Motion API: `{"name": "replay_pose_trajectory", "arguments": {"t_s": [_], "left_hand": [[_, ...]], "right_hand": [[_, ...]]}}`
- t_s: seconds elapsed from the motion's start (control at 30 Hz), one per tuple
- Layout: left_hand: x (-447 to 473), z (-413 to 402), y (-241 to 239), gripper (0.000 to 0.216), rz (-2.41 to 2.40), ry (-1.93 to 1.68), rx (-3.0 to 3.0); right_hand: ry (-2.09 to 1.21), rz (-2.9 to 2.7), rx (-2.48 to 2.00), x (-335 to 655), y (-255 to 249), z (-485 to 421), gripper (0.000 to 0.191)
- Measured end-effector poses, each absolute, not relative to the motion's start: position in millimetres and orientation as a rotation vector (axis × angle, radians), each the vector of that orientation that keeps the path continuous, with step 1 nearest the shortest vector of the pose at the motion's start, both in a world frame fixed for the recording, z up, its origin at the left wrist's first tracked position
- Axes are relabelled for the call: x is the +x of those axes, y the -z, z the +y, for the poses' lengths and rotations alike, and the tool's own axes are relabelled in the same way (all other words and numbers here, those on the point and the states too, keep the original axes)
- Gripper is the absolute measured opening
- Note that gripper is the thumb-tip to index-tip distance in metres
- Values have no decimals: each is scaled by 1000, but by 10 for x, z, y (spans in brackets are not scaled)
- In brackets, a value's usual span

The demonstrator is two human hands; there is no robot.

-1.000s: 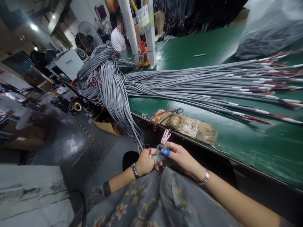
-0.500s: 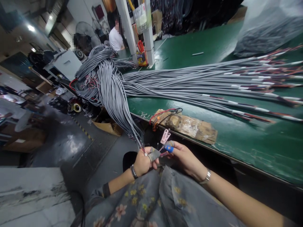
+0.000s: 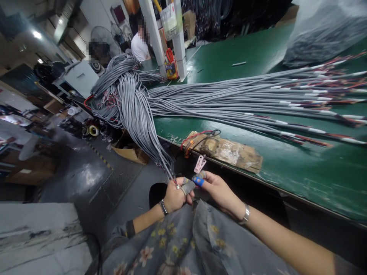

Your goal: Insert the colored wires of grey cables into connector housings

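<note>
Grasping the cable end point(image 3: 173, 180) in the left grip point(image 3: 176, 194); pinching just beside with the right grip point(image 3: 218, 189), on something hidden.

The single view looks out from the wearer's head, facing forward and steeply down, with the flowered garment point(image 3: 160, 244) close below. Gray cables point(image 3: 137, 101) lie at middle range, the desk point(image 3: 301, 172) slants off rightward, and a fan point(image 3: 113, 40) stands far back, upper left.

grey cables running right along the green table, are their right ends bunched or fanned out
Fanned out: the grey cables spread toward the right, with green table showing between several ends.
</note>
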State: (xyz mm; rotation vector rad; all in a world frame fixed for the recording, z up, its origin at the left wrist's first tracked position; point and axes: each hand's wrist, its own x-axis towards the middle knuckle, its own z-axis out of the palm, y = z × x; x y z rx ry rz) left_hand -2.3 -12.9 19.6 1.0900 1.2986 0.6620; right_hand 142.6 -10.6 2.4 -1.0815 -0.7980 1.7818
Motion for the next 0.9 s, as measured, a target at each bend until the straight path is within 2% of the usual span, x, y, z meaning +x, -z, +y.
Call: {"name": "replay_pose_trajectory", "arguments": {"t_s": [0.23, 0.4, 0.7, 0.9], "left_hand": [[9, -139, -186, 48, 1330, -730, 1033], [-1, -133, -198, 46, 1277, -641, 1056], [-57, -140, -108, 45, 1306, -790, 1042], [-50, -144, -92, 44, 1316, -778, 1042]], "right_hand": [[-1716, -749, -1111, 1387, 16, -110, 47], [-1787, -716, -1062, 1375, 22, -125, 43], [-1911, -734, -1037, 1450, -8, -94, 45], [-1828, -803, -1044, 1426, -11, -98, 43]]}}
